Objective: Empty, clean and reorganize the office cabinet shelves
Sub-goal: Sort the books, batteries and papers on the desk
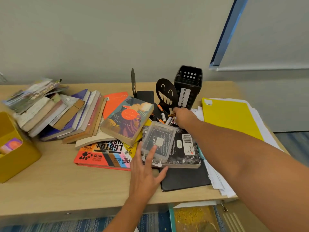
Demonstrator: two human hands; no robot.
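Observation:
A clear plastic box (158, 141) lies on a black book with a barcode (185, 148) in the middle of the wooden table (58, 181). My left hand (147, 171) has straight fingers, one touching the box's near side. My right hand (183, 117) reaches past the box to several loose batteries (163, 117) beside a black smiley-face bookend (164, 93). Its fingers curl over some of the batteries, and the grip itself is hidden from view.
A slumped stack of books (66, 114) and a novel (127, 119) lie at left, a yellow bin (15, 148) at the far left edge. A black "MAGAZINE" holder (189, 84) stands at the back. A yellow folder (229, 116) on papers lies right.

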